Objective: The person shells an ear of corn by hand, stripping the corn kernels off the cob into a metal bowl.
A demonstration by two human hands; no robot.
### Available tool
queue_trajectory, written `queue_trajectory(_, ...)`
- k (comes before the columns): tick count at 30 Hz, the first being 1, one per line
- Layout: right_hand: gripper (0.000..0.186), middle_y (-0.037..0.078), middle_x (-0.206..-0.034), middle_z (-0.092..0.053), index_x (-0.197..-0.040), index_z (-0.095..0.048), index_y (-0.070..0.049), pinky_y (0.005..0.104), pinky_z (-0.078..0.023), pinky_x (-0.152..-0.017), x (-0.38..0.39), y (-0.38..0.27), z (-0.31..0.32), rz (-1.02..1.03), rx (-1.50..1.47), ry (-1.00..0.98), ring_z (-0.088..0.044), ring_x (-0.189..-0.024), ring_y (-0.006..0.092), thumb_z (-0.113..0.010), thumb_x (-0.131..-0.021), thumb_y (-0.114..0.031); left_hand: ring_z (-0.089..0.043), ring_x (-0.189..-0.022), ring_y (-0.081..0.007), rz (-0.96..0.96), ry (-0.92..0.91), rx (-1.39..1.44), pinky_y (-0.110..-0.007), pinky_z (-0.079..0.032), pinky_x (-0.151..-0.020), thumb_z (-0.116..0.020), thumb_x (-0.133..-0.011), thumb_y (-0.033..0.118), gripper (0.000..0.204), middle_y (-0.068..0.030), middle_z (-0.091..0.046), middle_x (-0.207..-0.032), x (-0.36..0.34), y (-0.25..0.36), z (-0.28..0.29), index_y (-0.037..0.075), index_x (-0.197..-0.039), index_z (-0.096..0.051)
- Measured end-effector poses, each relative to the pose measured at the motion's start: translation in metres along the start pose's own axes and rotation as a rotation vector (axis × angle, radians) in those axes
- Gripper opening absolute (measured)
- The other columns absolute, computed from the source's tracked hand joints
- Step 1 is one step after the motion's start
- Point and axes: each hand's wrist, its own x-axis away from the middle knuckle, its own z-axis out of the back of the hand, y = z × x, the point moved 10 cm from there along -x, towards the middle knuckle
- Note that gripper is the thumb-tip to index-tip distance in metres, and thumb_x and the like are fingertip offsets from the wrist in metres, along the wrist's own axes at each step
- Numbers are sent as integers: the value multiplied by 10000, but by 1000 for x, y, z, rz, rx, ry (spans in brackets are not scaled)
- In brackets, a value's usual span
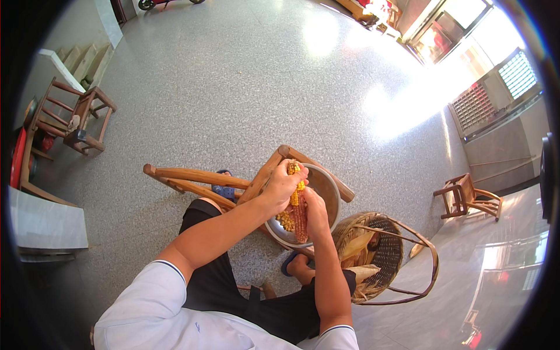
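Between my hands is an ear of dried corn (300, 217), held over a metal basin (330, 185). Yellow kernels cover its far part, while its near part is bare, reddish cob. My left hand (282, 188) is closed around the far part. Lower down on the right side, my right hand (315, 209) presses its fingers against the cob; some fingertips are hidden. Loose yellow kernels (285, 220) lie in the basin, below my left hand. The basin sits inside a wooden frame (265, 175) in front of my knees.
A woven basket (388, 248) with a tall handle, holding corn husks (357, 246), stands right of the basin. Small wooden chairs stand at the right (464, 195) and left (87, 119). Steps (87, 61) rise at far left; sunlight glares on the speckled floor (204, 87).
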Motion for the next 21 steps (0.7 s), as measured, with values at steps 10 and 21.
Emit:
queue_trajectory(10,319,37,-866,-630,-1136,-587,-4,233,-497,-587,-2,8,4,9,3,2,-592,-690,88,-471,-1012,-274,-573,-766,-149,0,-26,-25,-293,-513,-667,-653,-896,106,188,-53,-556,-879,-1,0,-1,63,-996,-500)
queue_trajectory(21,338,49,-962,-627,-1214,-552,11,243,-504,-687,-2,8,4,5,-13,10,-602,-781,101,-451,-1008,-237,-564,-776,-149,26,-14,16,-297,-518,-671,-643,-903,101,174,-51,-553,-897,0,0,-1,75,-991,-495)
